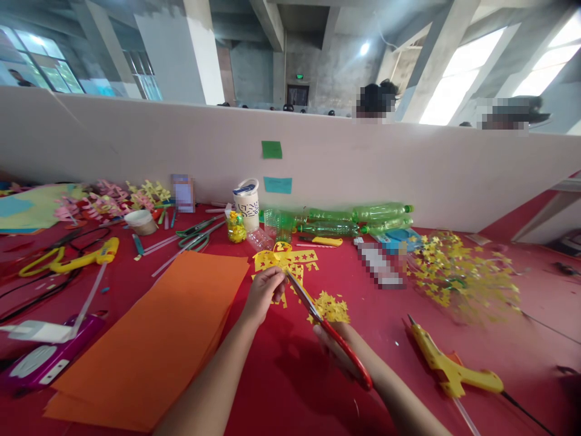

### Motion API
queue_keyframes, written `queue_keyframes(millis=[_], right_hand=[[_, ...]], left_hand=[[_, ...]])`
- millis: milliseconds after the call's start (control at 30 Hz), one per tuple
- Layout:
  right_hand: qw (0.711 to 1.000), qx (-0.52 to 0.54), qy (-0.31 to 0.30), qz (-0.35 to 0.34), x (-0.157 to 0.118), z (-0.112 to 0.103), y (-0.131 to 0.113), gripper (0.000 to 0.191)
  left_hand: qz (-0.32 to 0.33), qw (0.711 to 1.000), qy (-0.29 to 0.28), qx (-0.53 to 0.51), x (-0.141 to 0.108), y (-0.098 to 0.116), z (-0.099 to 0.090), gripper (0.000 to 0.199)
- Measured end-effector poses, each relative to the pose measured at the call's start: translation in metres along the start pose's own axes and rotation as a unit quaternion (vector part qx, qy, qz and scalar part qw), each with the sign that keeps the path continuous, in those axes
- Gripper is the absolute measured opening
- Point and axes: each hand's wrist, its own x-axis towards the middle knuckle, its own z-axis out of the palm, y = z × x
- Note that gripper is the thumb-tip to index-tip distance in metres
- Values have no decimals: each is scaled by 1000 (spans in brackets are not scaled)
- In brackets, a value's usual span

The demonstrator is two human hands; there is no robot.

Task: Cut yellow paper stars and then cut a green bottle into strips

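My right hand [338,345] grips a pair of scissors [315,312] with red handles, the blades pointing up and left. Their tips meet the fingertips of my left hand [263,293], which is closed in a pinch. Whatever lies between those fingers is too small to make out. Just behind my left hand are yellow paper strips [308,257] with star-shaped holes. A heap of small yellow paper stars [333,307] lies beside the scissor blades, partly hidden by my right hand.
Orange paper sheets [154,327] lie left, near a purple power strip [54,357]. A yellow glue gun [447,363] rests at right, before a bunch of yellow stars [454,272]. Green bottles [331,228] and a white cup [247,206] line the white partition [181,139].
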Motion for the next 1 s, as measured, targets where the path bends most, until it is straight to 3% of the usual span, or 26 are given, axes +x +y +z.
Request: queue_keyframes(millis=[567,767,933,1000], right_hand=[[1000,-8,-8,8,-1,-2,-5,55],[1000,14,-11,3,-2,-1,-4,59],[999,29,-12,3,-1,1,-2,62],[999,39,-16,-4,0,1,-1,63]], left_hand=[[-4,1000,5,-13,1,-1,-3,22],[21,1000,19,4,2,1,-4,19],[100,992,61,45,3,3,-2,12],[103,993,56,31,3,4,0,11]])
